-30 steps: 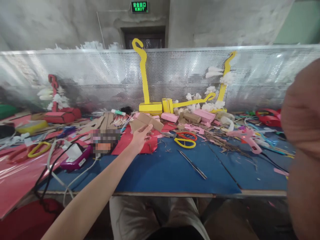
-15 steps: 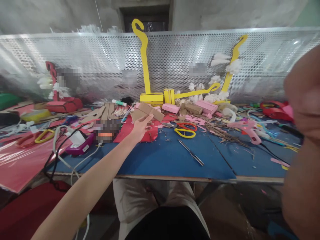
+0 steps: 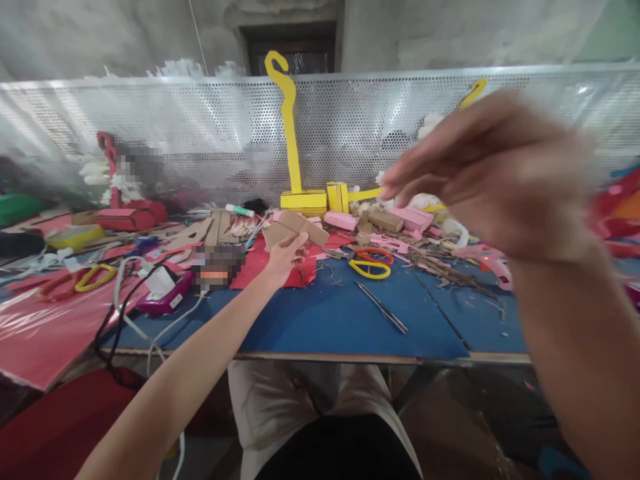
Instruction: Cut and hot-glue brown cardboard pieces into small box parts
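with twelve o'clock straight ahead of the person, the left hand [image 3: 285, 261] reaches out toward twelve and grips a folded brown cardboard piece [image 3: 289, 227], thumb on its near side, over a red sheet [image 3: 250, 267] on the blue tabletop [image 3: 310, 327]. the right hand [image 3: 493, 177] is raised above the table at one to two o'clock, blurred, fingers stretched loosely leftward; whether its fingertips meet or hold something, one cannot tell. orange-and-yellow-handled scissors [image 3: 363, 260] lie just beside the red sheet at one o'clock, with metal tweezers [image 3: 383, 308] nearer the table edge. a pink glue gun [image 3: 497, 267] lies at two o'clock, partly behind the right forearm. beyond the cardboard, a yellow box with an upright hook [image 3: 303, 200] stands near twelve, before a perforated metal panel [image 3: 200, 147]. a purple power strip [image 3: 163, 303] sits at ten o'clock.
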`<state>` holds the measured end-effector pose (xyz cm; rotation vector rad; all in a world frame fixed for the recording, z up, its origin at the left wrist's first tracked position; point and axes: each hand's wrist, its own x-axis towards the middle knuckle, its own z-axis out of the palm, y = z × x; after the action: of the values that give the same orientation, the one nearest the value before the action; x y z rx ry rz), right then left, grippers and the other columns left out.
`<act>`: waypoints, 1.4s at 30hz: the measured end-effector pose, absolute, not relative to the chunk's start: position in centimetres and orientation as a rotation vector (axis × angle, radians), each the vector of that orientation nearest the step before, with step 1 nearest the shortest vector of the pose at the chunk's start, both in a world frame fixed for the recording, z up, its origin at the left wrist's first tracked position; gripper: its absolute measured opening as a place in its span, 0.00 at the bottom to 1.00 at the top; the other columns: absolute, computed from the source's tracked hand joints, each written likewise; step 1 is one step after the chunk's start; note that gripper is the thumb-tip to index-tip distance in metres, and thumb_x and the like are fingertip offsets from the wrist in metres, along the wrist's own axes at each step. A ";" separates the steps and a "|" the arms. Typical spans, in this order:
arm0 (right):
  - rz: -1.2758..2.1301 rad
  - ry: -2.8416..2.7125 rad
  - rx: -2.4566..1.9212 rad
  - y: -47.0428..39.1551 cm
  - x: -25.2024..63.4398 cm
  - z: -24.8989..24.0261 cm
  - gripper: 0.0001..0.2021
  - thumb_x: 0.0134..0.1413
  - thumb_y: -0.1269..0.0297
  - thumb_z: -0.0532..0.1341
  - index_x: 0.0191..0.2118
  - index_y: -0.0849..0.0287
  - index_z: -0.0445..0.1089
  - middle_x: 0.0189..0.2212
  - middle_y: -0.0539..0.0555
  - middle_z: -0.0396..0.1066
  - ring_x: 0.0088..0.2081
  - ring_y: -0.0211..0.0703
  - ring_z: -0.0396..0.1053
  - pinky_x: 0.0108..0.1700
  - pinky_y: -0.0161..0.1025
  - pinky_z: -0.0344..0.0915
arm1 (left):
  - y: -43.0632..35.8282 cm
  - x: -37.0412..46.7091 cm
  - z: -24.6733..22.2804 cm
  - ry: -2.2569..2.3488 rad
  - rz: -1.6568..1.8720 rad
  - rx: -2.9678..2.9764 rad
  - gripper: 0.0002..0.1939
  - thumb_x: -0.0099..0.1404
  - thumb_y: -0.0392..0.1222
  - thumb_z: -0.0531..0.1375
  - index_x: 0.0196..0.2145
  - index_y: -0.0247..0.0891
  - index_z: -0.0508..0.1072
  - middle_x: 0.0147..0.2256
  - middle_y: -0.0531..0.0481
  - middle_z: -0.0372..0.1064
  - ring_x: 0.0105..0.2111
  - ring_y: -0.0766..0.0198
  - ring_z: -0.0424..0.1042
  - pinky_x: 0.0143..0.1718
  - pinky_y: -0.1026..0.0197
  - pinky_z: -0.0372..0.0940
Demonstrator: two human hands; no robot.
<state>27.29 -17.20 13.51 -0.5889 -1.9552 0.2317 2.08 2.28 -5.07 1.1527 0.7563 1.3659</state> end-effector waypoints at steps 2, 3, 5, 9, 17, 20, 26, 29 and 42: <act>0.170 -2.195 -0.959 -14.3 27.7 11.8 0.14 0.64 0.49 0.62 0.44 0.53 0.77 0.38 0.54 0.78 0.38 0.48 0.78 0.41 0.48 0.73 | 2.2 2.1 -5.0 0.743 1.369 1.157 0.28 0.50 0.55 0.76 0.47 0.42 0.81 0.35 0.47 0.79 0.27 0.66 0.73 0.25 0.65 0.62; 0.107 -2.269 -1.203 -12.4 28.1 10.2 0.13 0.63 0.52 0.64 0.43 0.55 0.78 0.37 0.55 0.79 0.35 0.47 0.77 0.39 0.46 0.72 | 2.1 2.1 -4.9 0.740 1.369 1.157 0.28 0.49 0.56 0.76 0.46 0.41 0.81 0.35 0.47 0.79 0.27 0.66 0.73 0.25 0.65 0.62; 0.022 -2.272 -1.500 -8.5 29.4 6.3 0.10 0.55 0.57 0.70 0.37 0.59 0.78 0.32 0.58 0.79 0.30 0.47 0.76 0.34 0.43 0.69 | 2.0 2.2 -4.8 0.737 1.366 1.157 0.28 0.48 0.56 0.76 0.43 0.39 0.81 0.34 0.47 0.79 0.27 0.67 0.73 0.26 0.64 0.62; -0.018 -2.262 -1.644 -3.4 31.1 -0.7 0.12 0.51 0.64 0.74 0.40 0.60 0.76 0.34 0.60 0.78 0.33 0.47 0.75 0.35 0.40 0.69 | 1.8 2.3 -4.6 0.720 1.356 1.160 0.26 0.47 0.56 0.77 0.40 0.38 0.80 0.33 0.47 0.79 0.28 0.67 0.74 0.28 0.64 0.63; 0.031 -2.243 -1.919 -2.3 31.5 -4.0 0.16 0.68 0.57 0.62 0.55 0.61 0.70 0.50 0.57 0.73 0.45 0.45 0.74 0.47 0.48 0.75 | 1.5 2.4 -4.2 0.627 1.331 1.056 0.25 0.47 0.55 0.77 0.37 0.38 0.78 0.33 0.49 0.78 0.30 0.66 0.75 0.29 0.64 0.65; -0.033 -2.158 -1.933 -2.8 31.8 -3.8 0.15 0.65 0.56 0.64 0.49 0.61 0.72 0.43 0.57 0.76 0.40 0.45 0.75 0.43 0.44 0.73 | 1.7 2.3 -4.1 0.590 1.327 0.963 0.24 0.50 0.55 0.76 0.36 0.37 0.77 0.35 0.48 0.78 0.32 0.63 0.76 0.32 0.61 0.69; -0.142 -1.955 -1.838 -4.0 32.7 -2.4 0.16 0.57 0.51 0.64 0.40 0.61 0.72 0.36 0.63 0.79 0.38 0.55 0.76 0.36 0.40 0.64 | 2.1 1.8 -3.7 0.527 1.337 0.815 0.20 0.55 0.52 0.74 0.35 0.36 0.74 0.36 0.45 0.78 0.40 0.59 0.78 0.44 0.54 0.73; -0.122 -1.888 -1.752 -4.4 32.5 -1.9 0.19 0.59 0.49 0.62 0.44 0.61 0.71 0.37 0.62 0.79 0.37 0.52 0.76 0.36 0.39 0.64 | 2.2 1.5 -3.6 0.507 1.344 0.788 0.19 0.56 0.50 0.74 0.37 0.37 0.75 0.37 0.45 0.78 0.43 0.57 0.78 0.45 0.54 0.73; -0.005 -1.978 -1.416 -5.5 28.5 -3.4 0.35 0.50 0.40 0.68 0.55 0.60 0.62 0.51 0.66 0.71 0.51 0.58 0.72 0.51 0.48 0.67 | 1.4 2.2 -3.9 0.406 1.328 0.867 0.18 0.51 0.40 0.77 0.32 0.40 0.71 0.34 0.52 0.79 0.39 0.57 0.80 0.52 0.47 0.71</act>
<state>28.52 -5.47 -3.43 -1.4157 -1.9781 -0.0054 2.15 1.45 -3.89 0.8672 0.4063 1.3283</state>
